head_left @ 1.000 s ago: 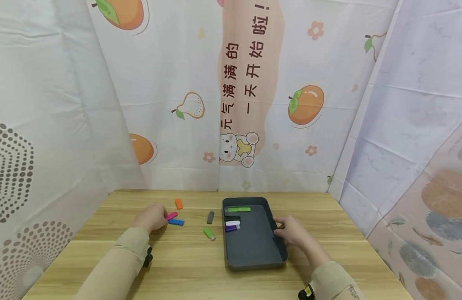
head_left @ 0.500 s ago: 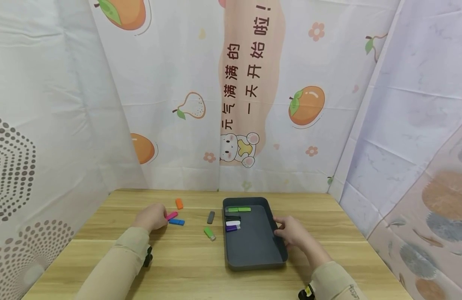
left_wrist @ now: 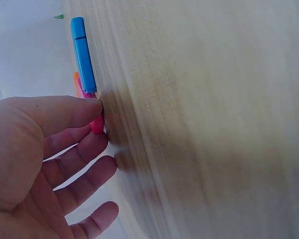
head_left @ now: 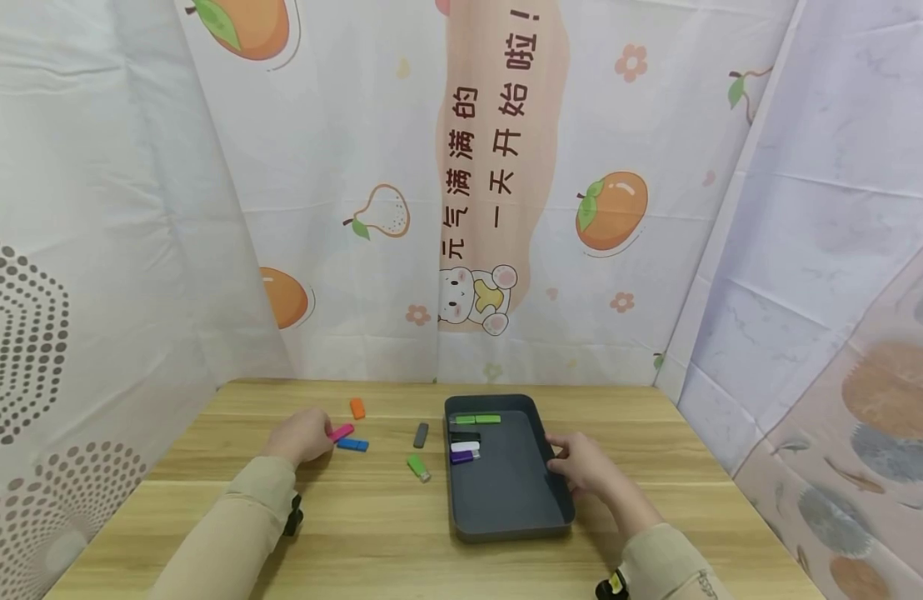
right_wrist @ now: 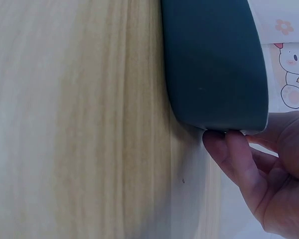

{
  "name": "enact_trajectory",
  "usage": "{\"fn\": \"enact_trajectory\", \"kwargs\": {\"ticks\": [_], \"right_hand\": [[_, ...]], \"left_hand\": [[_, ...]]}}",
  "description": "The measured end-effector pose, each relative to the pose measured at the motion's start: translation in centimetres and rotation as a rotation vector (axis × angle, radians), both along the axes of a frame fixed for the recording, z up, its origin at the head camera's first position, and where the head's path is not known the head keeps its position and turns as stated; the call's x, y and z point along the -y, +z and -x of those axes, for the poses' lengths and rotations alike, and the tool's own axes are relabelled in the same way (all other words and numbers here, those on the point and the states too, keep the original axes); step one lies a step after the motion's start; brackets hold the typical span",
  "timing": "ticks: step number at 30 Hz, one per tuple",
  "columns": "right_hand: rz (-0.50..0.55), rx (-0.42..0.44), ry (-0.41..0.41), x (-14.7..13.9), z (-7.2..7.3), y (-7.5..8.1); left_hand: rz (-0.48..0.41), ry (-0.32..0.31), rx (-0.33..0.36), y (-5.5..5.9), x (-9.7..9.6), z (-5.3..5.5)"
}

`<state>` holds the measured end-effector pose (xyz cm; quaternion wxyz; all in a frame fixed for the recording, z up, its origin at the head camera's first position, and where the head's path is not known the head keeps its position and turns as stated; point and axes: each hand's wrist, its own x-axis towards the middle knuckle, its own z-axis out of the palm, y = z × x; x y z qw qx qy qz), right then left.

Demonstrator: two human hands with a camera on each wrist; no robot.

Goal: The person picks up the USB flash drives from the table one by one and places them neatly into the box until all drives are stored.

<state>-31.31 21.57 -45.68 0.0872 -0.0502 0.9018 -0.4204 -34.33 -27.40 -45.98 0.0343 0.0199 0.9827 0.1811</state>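
Observation:
On the left of the table, my left hand point(head_left: 302, 435) pinches a pink USB stick point(head_left: 341, 432) between thumb and fingers. In the left wrist view the pink stick point(left_wrist: 97, 124) is partly hidden by the thumb, just behind a blue USB stick point(left_wrist: 83, 55). My right hand point(head_left: 581, 461) grips the right wall of a dark grey tray point(head_left: 514, 532), its fingers against the outside in the right wrist view. Along the tray's left side lie a bright green stick point(head_left: 478, 419), a black one point(head_left: 465, 437), a white one point(head_left: 465, 447) and a purple one point(head_left: 464, 457).
An orange USB stick point(head_left: 357, 408) lies beyond the left hand. Between that hand and the tray are a grey stick point(head_left: 421, 435) and a green stick point(head_left: 418, 467). A printed curtain point(head_left: 371, 358) hangs behind the wooden table point(head_left: 379, 533).
My left hand has shifted slightly left, and the pink USB stick with it. The right hand and the tray have stayed in place.

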Motion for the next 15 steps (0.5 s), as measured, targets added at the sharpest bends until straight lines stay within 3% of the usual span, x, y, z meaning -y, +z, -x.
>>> {"fn": "enact_trajectory", "kwargs": {"ticks": [15], "right_hand": [[-0.009, -0.003, 0.002, 0.0, 0.07, 0.0]], "left_hand": [[-0.022, -0.001, -0.039, 0.5, 0.27, -0.35]]}}
